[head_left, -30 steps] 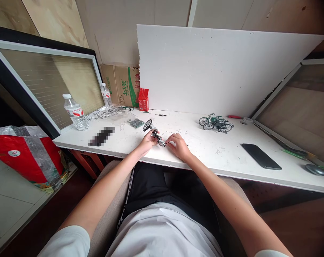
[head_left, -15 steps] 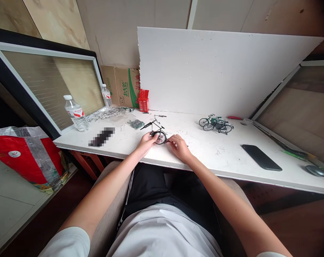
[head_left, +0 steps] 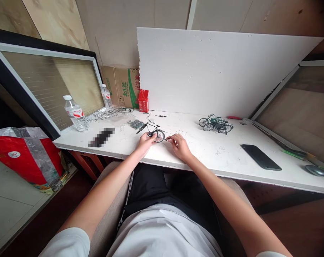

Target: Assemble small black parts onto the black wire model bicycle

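Observation:
A small black model bicycle (head_left: pixel 152 125) is gripped low down by my left hand (head_left: pixel 144 145), fingers closed beside its rear wheel. Its handlebar points away from me, and a single wheel shows clearly. Just right of that wheel, the fingertips of my right hand (head_left: pixel 181 147) pinch a thin dark piece (head_left: pixel 167 139), too small to make out exactly. A narrow gap seems to separate this piece from the wheel. Tiny dark bits lie on the white table beyond my right hand.
Assembled model bicycles (head_left: pixel 217 125) stand to the right, with a black phone (head_left: pixel 260 157) nearer the edge. Leftward are a small bag of parts (head_left: pixel 136 124), thin part frames (head_left: pixel 110 113), a water bottle (head_left: pixel 76 113) and a red box (head_left: pixel 144 101). A white board (head_left: pixel 218 71) leans behind.
My left hand and the bicycle have shifted slightly left, and the bicycle's front end has tipped lower. The rear wheel is now farther from my right hand's fingertips.

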`<action>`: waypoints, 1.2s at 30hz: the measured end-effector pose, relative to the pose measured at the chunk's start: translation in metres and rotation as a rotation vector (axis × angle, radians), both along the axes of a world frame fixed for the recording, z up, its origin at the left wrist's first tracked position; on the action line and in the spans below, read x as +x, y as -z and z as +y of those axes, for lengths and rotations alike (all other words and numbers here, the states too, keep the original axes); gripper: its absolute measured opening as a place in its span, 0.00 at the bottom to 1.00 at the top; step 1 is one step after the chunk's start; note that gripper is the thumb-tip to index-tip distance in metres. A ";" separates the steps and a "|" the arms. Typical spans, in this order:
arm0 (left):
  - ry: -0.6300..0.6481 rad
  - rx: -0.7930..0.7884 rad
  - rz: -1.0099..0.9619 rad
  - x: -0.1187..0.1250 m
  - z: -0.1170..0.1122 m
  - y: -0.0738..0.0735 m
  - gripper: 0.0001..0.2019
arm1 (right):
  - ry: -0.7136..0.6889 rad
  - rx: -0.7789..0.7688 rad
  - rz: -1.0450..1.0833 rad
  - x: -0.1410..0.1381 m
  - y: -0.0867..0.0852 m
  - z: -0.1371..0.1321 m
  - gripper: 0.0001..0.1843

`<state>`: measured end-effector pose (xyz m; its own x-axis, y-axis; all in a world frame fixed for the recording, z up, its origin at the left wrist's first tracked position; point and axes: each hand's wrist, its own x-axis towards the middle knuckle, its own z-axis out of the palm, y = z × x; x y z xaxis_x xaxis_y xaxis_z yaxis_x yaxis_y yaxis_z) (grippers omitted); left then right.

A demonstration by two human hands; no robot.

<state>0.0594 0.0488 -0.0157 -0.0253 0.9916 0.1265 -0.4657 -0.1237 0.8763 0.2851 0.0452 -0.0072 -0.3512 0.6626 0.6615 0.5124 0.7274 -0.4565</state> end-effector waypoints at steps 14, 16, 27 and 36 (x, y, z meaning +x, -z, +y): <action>0.027 -0.009 0.003 0.000 -0.004 -0.006 0.29 | 0.049 0.064 -0.077 -0.002 0.001 -0.001 0.19; 0.029 -0.007 0.003 0.000 -0.005 -0.006 0.29 | 0.044 0.078 -0.081 -0.001 0.002 0.000 0.19; 0.052 0.028 0.092 0.002 -0.006 -0.004 0.32 | 0.070 0.124 -0.025 -0.001 0.001 -0.003 0.16; 0.057 0.028 0.163 0.002 -0.009 -0.007 0.32 | 0.075 0.105 -0.017 -0.002 -0.003 -0.006 0.19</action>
